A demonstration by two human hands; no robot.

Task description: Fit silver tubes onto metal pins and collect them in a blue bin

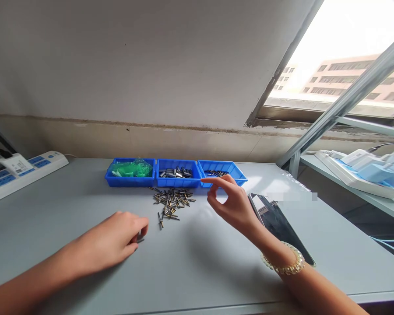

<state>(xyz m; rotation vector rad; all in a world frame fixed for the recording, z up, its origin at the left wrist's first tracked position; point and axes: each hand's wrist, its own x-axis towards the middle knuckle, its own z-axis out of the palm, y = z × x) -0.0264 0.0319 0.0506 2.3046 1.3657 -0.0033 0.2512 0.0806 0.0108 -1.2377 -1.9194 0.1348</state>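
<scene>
My left hand (pixel 120 238) rests low over the table, left of a loose pile of blind rivets (pixel 172 201). Its fingers are curled, and the end of a thin metal piece, apparently a blind rivet (pixel 140 240), shows beneath them. In the air in front of the right-hand blue bin (pixel 241 175) is my right hand (pixel 228 197), index finger stretched to the left. Its thumb and other fingers bend into a loop, with nothing visible in them. That bin holds thin dark rivets (pixel 216 173). Short silvery metal cylinders (pixel 177 173) fill part of the middle bin (pixel 160 182).
The left blue bin (pixel 129 182) contains a clear bag of green plastic pieces (pixel 131 168). A dark-screened phone (pixel 282 227) lies by my right forearm. Power strips (pixel 49 162) sit at far left and on a side shelf. A metal frame (pixel 318 122) rises at right.
</scene>
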